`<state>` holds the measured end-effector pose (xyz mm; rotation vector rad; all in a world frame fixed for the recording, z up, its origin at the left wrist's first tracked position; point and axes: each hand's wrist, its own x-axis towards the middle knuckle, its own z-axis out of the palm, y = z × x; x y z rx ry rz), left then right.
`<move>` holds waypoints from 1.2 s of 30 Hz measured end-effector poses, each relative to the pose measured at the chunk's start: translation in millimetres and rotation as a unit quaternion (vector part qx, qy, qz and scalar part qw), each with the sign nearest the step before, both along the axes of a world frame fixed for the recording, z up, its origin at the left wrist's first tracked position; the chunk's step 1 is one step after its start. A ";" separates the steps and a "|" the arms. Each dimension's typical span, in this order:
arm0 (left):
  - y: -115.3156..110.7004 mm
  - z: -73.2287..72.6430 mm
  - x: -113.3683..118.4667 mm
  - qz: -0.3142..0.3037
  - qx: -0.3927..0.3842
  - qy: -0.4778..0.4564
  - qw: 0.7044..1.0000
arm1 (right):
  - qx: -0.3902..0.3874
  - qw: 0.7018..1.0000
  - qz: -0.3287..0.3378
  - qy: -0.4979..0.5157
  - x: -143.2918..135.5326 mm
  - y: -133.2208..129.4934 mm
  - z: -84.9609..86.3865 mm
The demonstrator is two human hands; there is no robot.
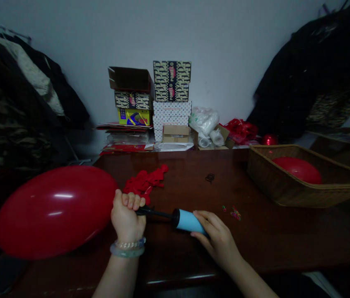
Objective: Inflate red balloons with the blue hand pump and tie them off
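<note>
The left hand (pixel 129 213), with bracelets (pixel 127 248) at its wrist, is curled into a fist around the black end of the pump (pixel 190 221); whether it also grips the neck of the big red balloon (pixel 56 211) beside it cannot be told. The right hand (pixel 215 240) wraps the pump's blue barrel, thumb below and fingers over the top. The pump lies level between the two hands, above the near part of the table (pixel 168 260), its black rod showing. The balloon, blown up, is on the left, against the left fist. Beyond the right hand lie small coloured bits (pixel 235 213); farther off are a red heap (pixel 145 182), just past the left fist, and a black coil (pixel 210 178). At the right a wicker basket (pixel 295 194) holds a second balloon (pixel 300 169). Past the table's far edge stand stacked boxes (pixel 172 111) and plastic bags (pixel 204 120), with coats (pixel 286 78) hanging on both sides before the wall (pixel 224 49).
</note>
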<state>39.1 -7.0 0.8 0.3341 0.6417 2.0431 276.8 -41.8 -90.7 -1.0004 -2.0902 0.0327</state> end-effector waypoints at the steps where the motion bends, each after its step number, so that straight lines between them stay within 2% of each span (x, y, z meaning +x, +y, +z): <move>1: -1.9 -1.1 2.8 -0.005 -0.002 0.001 1.000 | -0.002 1.000 0.000 0.002 -2.5 -2.7 0.9; 8: -10.4 -17.3 25.4 -0.042 -0.017 0.011 0.999 | -0.029 1.000 0.004 -0.002 -20.3 -15.2 -0.5; 12: -10.0 -20.8 31.7 -0.045 -0.020 0.021 0.999 | -0.038 0.999 -0.006 -0.004 -24.6 -15.4 -1.1; 19: -9.0 -11.2 20.9 -0.041 -0.003 0.033 0.999 | -0.035 0.999 0.003 0.002 -21.7 -9.9 5.1; 27: 0.1 0.5 -7.7 0.009 0.016 -0.001 1.000 | 0.005 1.000 -0.006 -0.024 6.6 10.3 -0.4; 32: 3.6 5.3 -7.6 0.009 0.009 -0.005 1.000 | 0.016 0.999 -0.014 -0.027 4.9 7.6 5.2; 36: -1.3 1.9 -0.6 -0.001 0.003 -0.004 1.000 | 0.028 0.999 -0.029 -0.019 -4.8 -2.9 8.1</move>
